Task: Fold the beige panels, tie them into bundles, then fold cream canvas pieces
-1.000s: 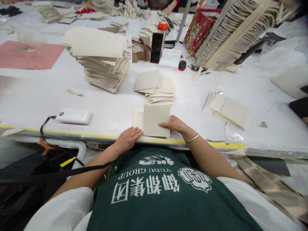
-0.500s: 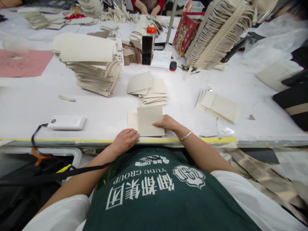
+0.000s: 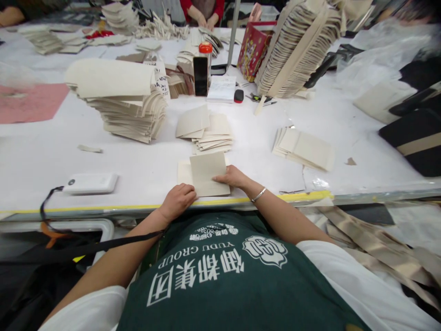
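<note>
A folded cream card (image 3: 206,172) lies at the near edge of the white table (image 3: 138,161), on top of another cream sheet (image 3: 184,172). My right hand (image 3: 232,177) rests on the card's right side with the fingers pressed flat on it. My left hand (image 3: 177,200) sits at the card's lower left corner, fingers curled against the table edge. Just beyond the card is a small pile of folded cream cards (image 3: 206,131).
A tall stack of cream sheets (image 3: 117,101) stands to the left, a fanned set of cards (image 3: 303,148) to the right. A white power bank (image 3: 90,183) with a black cable lies near the edge. A phone (image 3: 200,76), red bag (image 3: 253,50) and another person's hands (image 3: 203,20) are farther back.
The view has drifted so everything sits slightly further left. Both hands stay on the card at the table edge; my left hand's fingers have curled a little more.
</note>
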`<state>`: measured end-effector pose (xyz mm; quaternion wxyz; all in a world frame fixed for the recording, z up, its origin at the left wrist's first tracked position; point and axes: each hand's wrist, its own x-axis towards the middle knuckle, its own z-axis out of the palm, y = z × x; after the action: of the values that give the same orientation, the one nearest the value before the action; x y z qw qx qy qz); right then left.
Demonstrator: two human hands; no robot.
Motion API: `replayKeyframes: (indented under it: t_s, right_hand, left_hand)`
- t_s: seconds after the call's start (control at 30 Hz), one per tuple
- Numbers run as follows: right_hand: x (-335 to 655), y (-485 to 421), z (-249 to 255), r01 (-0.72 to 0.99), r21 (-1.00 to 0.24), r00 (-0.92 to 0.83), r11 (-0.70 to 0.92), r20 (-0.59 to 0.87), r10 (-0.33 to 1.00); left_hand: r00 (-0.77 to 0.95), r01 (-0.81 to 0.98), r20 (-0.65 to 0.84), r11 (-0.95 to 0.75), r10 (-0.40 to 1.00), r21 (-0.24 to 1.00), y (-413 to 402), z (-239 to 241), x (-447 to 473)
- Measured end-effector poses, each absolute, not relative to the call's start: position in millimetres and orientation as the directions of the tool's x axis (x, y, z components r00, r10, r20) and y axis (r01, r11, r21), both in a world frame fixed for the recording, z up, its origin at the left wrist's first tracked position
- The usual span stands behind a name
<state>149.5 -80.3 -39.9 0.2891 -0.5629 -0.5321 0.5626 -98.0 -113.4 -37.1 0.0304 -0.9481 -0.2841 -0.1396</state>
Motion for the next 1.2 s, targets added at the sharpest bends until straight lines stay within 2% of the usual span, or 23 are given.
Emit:
replayKeyframes:
  t_s: [0.23,0.37,0.6,0.73,0.9,1.07,1.13,1.2]
  right_hand:
    - [150.7,-76.3,-46.7,0.339,-0.916,-0.205,-0.215,-0.295,0.933]
    - [151.2,-75.7,-49.3,0.404,-0.898,-0.214,-0.171,-0.275,0.937]
    - [156.7,-79.4,-35.9,0.487,-0.867,-0.235,-0.108,-0.249,0.940]
    - [166.9,-77.9,-23.3,0.658,-0.750,-0.210,-0.069,-0.271,0.940]
    - [168.8,-76.5,-8.1,0.835,-0.550,-0.263,0.034,-0.344,0.901]
    - [165.5,-82.2,10.5,0.913,-0.376,-0.310,0.157,-0.389,0.868]
    - [165.0,-85.0,14.3,0.899,-0.419,-0.318,0.127,-0.426,0.847]
    - [164.1,-87.3,13.5,0.827,-0.562,-0.349,0.021,-0.483,0.803]
  left_hand:
    - [0.831,0.514,0.302,-0.853,0.467,-0.095,-115.8,-34.6,-64.2]
    - [0.895,0.392,0.262,-0.917,0.361,-0.076,-115.3,-36.7,-45.8]
    - [0.925,0.351,0.165,-0.936,0.343,-0.028,-109.6,-37.9,-45.3]
    - [0.920,0.346,0.202,-0.938,0.335,-0.021,-108.6,-41.4,-47.0]
    - [0.885,0.373,0.317,-0.927,0.342,-0.043,-110.8,-47.8,-48.5]
    - [0.829,0.483,0.361,-0.872,0.426,-0.078,-117.5,-47.4,-46.2]
    - [0.781,0.565,0.386,-0.819,0.490,-0.102,-120.4,-45.9,-44.0]
    - [0.719,0.652,0.415,-0.748,0.558,-0.124,-122.7,-44.2,-42.9]
